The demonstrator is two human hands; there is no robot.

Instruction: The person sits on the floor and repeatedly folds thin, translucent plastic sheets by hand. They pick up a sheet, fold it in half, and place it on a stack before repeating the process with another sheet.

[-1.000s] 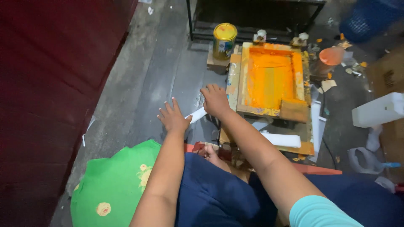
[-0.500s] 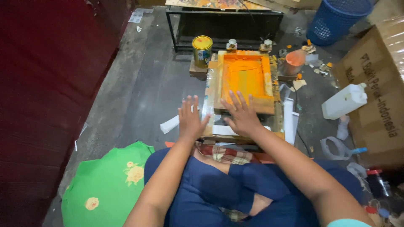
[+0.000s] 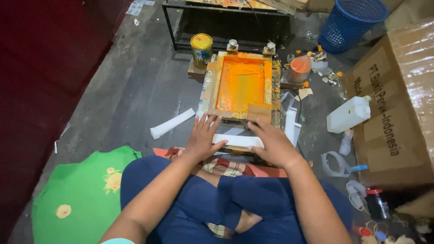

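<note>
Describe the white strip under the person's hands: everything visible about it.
The white strip is a flat, narrow, paper-like piece lying crosswise on the floor-level work surface, just in front of the orange-stained printing frame. The left hand rests at its left end and the right hand covers its right end. Its visible middle looks plain and uncreased.

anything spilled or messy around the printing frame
Yes. Orange ink is smeared over the wooden rim of the screen-printing frame, and orange scraps litter the floor beside the orange cup. A white jug lies tipped on its side. Both hands, left hand and right hand, press a white strip.
</note>
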